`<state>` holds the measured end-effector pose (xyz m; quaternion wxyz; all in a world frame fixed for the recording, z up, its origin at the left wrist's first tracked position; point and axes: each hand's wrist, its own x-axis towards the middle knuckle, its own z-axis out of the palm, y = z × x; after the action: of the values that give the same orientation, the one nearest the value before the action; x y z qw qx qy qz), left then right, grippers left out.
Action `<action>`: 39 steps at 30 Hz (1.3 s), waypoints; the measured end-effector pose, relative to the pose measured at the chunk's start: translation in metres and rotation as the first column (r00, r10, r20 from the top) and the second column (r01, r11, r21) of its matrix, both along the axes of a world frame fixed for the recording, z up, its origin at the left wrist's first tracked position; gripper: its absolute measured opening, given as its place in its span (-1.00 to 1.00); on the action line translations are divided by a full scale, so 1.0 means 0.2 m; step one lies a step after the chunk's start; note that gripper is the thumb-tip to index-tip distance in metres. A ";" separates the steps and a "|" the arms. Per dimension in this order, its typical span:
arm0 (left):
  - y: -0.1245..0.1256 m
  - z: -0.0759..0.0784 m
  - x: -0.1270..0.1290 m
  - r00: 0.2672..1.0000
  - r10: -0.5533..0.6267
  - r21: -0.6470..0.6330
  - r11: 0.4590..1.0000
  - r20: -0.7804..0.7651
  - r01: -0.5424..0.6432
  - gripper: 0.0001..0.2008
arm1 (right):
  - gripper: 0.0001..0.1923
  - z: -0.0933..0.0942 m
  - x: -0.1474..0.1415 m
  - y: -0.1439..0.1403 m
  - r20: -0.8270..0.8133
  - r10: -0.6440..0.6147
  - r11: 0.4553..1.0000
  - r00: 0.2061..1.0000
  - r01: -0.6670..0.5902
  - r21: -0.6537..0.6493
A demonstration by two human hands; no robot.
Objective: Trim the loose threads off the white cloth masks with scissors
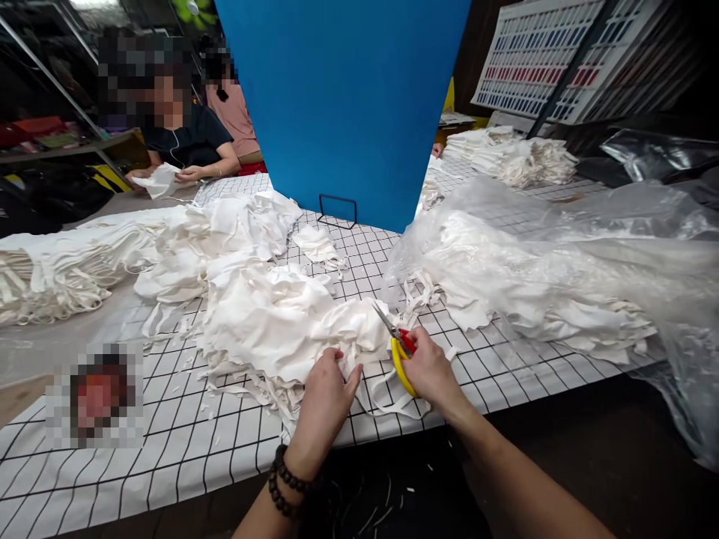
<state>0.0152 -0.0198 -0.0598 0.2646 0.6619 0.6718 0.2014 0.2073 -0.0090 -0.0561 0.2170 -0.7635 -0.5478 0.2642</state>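
My right hand [431,368] is closed around scissors [398,335] with yellow and red handles. Their blades point up and left over the near heap of white cloth pieces [264,314]. At that heap's front edge, my left hand [326,397] has its fingers curled on a white cloth piece [359,333], thumb on the right side; the fingertips are partly hidden in the folds. Thin white straps [396,400] trail on the table below the scissors.
A checked cloth covers the table [185,442]. A blue board [353,105] stands upright ahead. Clear plastic [562,262] covers more white pieces on the right. Stacked white pieces [56,269] lie left. Another person [191,142] handles white cloth at the far left. Small scraps lie about.
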 end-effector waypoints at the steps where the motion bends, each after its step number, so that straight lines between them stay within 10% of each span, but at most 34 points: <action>1: 0.00 0.01 0.00 1.000 0.005 -0.028 1.000 -0.005 -0.005 -0.67 | -0.83 0.01 0.03 0.01 0.011 -0.020 1.000 1.000 0.020 -0.002; 8: -0.08 0.06 -0.04 0.998 -0.037 -0.205 0.978 -0.058 0.025 -0.63 | -0.69 0.10 0.19 -0.02 0.143 -0.177 0.968 0.974 0.146 0.205; 13: -0.12 0.00 0.01 0.995 -0.073 -0.134 0.989 -0.067 0.063 -0.79 | -0.76 0.12 0.08 -0.10 -0.214 0.065 0.980 0.975 -0.022 0.198; 16: -0.12 -0.02 0.04 0.981 -0.054 -0.074 0.995 0.184 0.069 -0.81 | -0.79 0.10 0.04 -0.12 -0.344 0.271 0.949 0.899 -0.189 0.253; 21: -0.14 0.03 0.07 0.555 0.235 -0.364 0.922 0.798 0.133 -0.62 | -0.72 0.05 -0.01 -0.10 -0.487 0.486 0.871 0.726 -0.359 0.335; 27: -0.19 0.09 0.08 0.199 0.447 -0.488 0.824 0.872 0.287 -0.64 | -0.66 0.00 -0.07 -0.06 -0.729 0.380 0.924 0.569 -0.190 0.332; 34: -0.21 0.10 0.09 0.143 0.459 -0.481 0.825 0.877 0.297 -0.71 | -0.58 0.00 -0.03 -0.10 -0.714 0.486 0.865 0.503 -0.391 0.314; 39: -0.20 0.08 0.10 0.284 0.322 -0.384 0.902 0.903 0.198 -0.70 | -0.70 -0.06 -0.07 -0.08 -0.762 0.418 0.904 0.494 -0.148 0.400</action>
<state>0.0357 -0.0595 -0.0437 0.7411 0.3053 0.4307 0.4147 0.1938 -0.0249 -0.0687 0.5101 -0.4036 -0.5282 0.5458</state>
